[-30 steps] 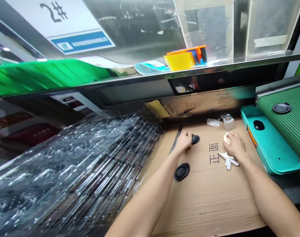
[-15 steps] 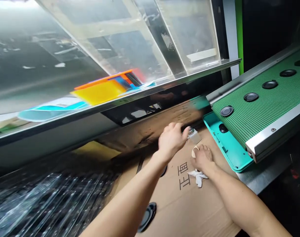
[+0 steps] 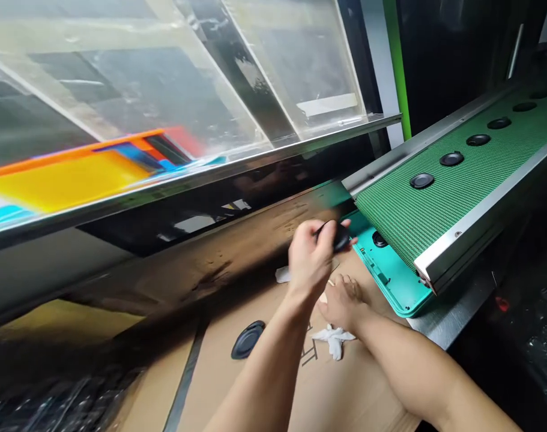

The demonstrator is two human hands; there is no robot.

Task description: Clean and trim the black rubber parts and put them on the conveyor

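My left hand [image 3: 308, 255] is closed around a black round part [image 3: 340, 237], held above the cardboard near the teal tray [image 3: 401, 294]. My right hand [image 3: 345, 303] rests low over the cardboard [image 3: 273, 384]. Its fingers curl on a small pale thing [image 3: 323, 297] whose kind I cannot make out. A crumpled white cloth [image 3: 334, 342] lies just in front of that hand. Partly hidden behind my left wrist is a white object [image 3: 283, 274]. Another black oval part [image 3: 248, 339] lies on the cardboard, left of my left forearm.
A green conveyor belt [image 3: 390, 222] with metal side rails slopes away to the right, carrying several black round parts [image 3: 421, 180]. Its near end overhangs the teal tray, which holds one black part [image 3: 379, 239]. A ledge [image 3: 255, 150] with coloured items crosses the upper left.
My left hand has moved toward the tray and now holds a black part. My right hand still stays low on the cardboard. The camera view has swung right.
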